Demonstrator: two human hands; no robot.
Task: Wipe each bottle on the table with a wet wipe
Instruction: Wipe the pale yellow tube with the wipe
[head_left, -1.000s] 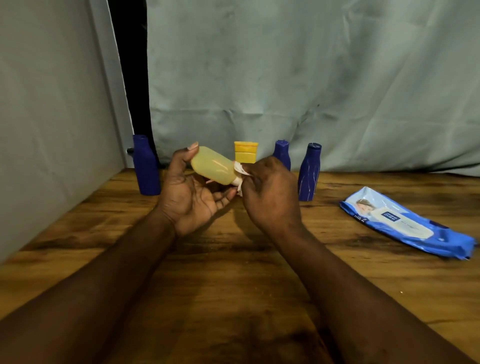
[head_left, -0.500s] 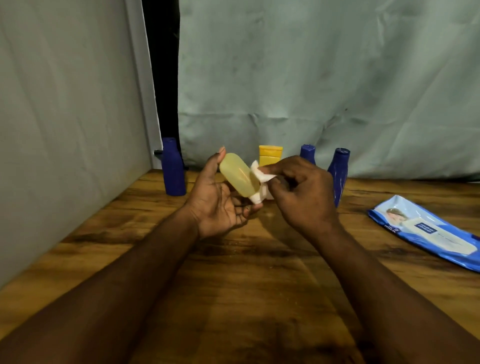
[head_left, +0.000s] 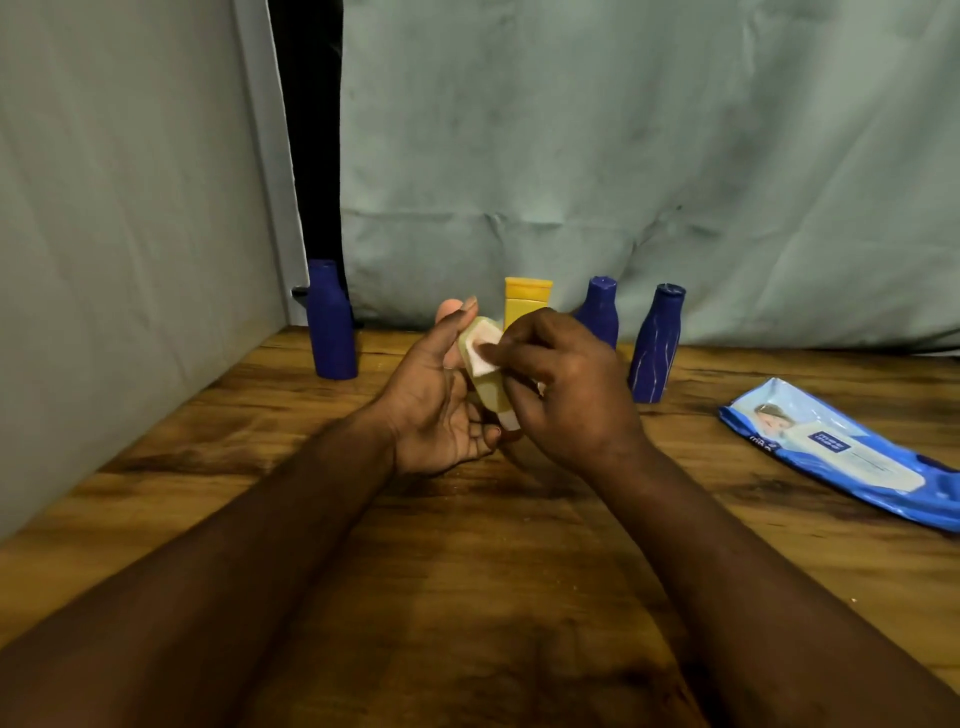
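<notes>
Currently, the wiping step is in hand, on one bottle out of several. The left hand (head_left: 436, 410) is cradling a small pale-yellow translucent plastic bottle (head_left: 488, 389), holding it tilted above the brown wood-grain table (head_left: 467, 571), just in front of the back row. The thumb is lying up along the bottle's upper end and the fingers are curling beneath its lower part. The right hand (head_left: 566, 395) is pinching a small folded white wet wipe (head_left: 483, 353) in its fingertips and pressing it against the bottle's upper body. The bottle's lower end is partly hiding behind this hand.

Standing upright at the back are a dark blue plastic bottle at far left (head_left: 330, 327), a squarish yellow bottle with a yellow cap (head_left: 524, 306) and two more dark blue plastic bottles right of the hands (head_left: 600, 314) (head_left: 655, 348). Whether any of these is already wiped, I cannot tell.

A flat blue-and-white soft pack of wipes (head_left: 841, 457) is lying on the right side of the table, well apart from both hands.

Judgement: the task is looking well short of complete. The next move is calling for turning the bottle in the left hand so that uncovered sides are facing the wipe — light pressure, secure hold, since wet plastic is likely getting slippery — then standing it down and taking another.
</notes>
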